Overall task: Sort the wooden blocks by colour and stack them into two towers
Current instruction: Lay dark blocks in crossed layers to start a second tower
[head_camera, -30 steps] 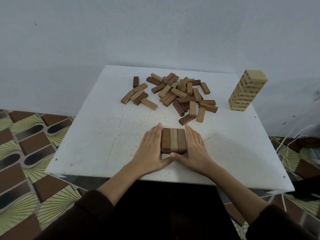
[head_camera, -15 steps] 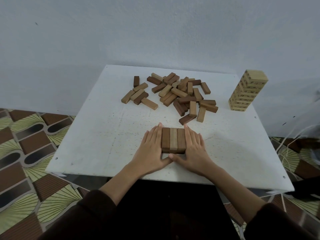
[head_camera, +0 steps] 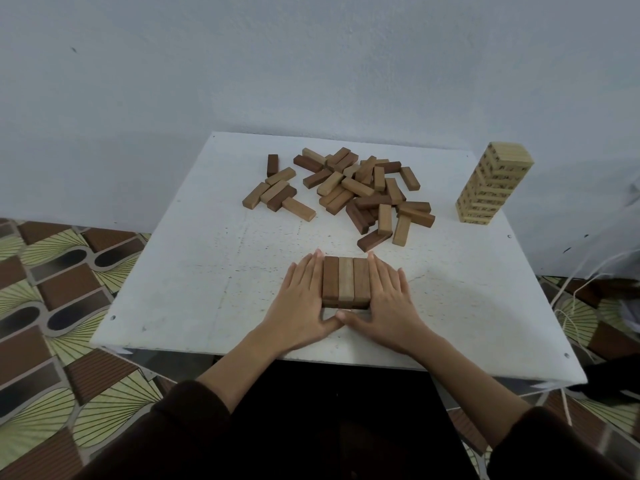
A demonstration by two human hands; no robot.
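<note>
From the head view, the only one there is, a row of three blocks (head_camera: pixel 346 282) lies side by side on the white table (head_camera: pixel 207 289), near its front edge and in front of the person. The left hand (head_camera: pixel 298 303) lies flat against the row's left side and the right hand (head_camera: pixel 388 303) flat against its right side. The fingers of both are straight and together, gripping nothing, and the two thumbs meet at the row's near end. Whether another layer sits under these three cannot be told from here.

The step in hand looks like squaring up this layer. To do it well, the palms should push inward evenly so that no gap is left between the blocks. The thumbs should nudge the near ends flush, so that the next layer has a level seat. The pressure should be light, since a hard squeeze could make the middle block pop up.

The two outer blocks are dark brown and the middle one is paler. For a sort by colour, that middle block probably wants swapping out before anything goes on top.

The pile of loose blocks (head_camera: pixel 346 192), dark and light mixed, lies on the far half of the table, well apart from the hands. A pale tower (head_camera: pixel 491 185) stands at the far right corner.
</note>
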